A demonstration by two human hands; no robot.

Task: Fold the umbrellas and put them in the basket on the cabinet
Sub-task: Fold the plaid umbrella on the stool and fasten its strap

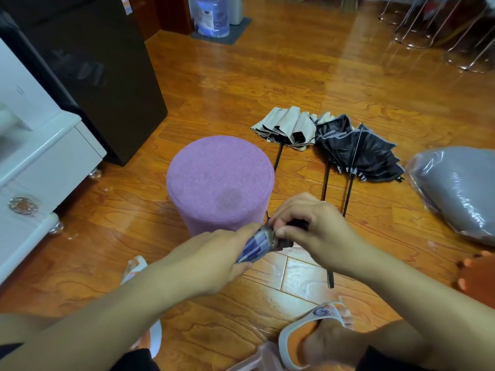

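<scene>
Pink round stool (219,180), grey plastic-wrapped cushion (458,191) on wood floor (267,76); black fridge (88,62) far left.

Most of the plaid umbrella (255,246) is hidden inside the left hand (214,259) and under the right hand (313,226); only a short stretch of folded cloth shows between them. The right hand also covers the near ends of the shafts of the black umbrella (359,151) and the beige umbrella (288,127). The grey plastic-wrapped bundle (460,191) runs off the right edge, and the white cabinet (40,162) is cut by the left edge. The chair legs (428,25) at top right are blurred.
</scene>
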